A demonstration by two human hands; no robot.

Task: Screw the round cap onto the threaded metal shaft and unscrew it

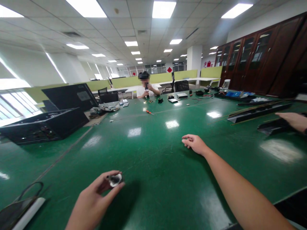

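Observation:
My left hand [98, 195] is closed above the green table at the lower left. Between its thumb and fingers it pinches a small round piece [116, 180], with a white rim and a dark inside. The kind of piece is too unclear to name. Near the middle of the table, my right hand [195, 144] hovers with its fingers loosely bent and a little apart. Nothing shows in it. The nearest item beyond it is a screwdriver [150, 112] with an orange handle, lying on the table.
An opened black computer case [45, 124] stands at the left. A bag-like item [21, 212] lies in the lower left corner. Another person's hand [292, 121] reaches in at right, over dark metal channels [259, 111]. A person [147, 88] sits opposite, holding something.

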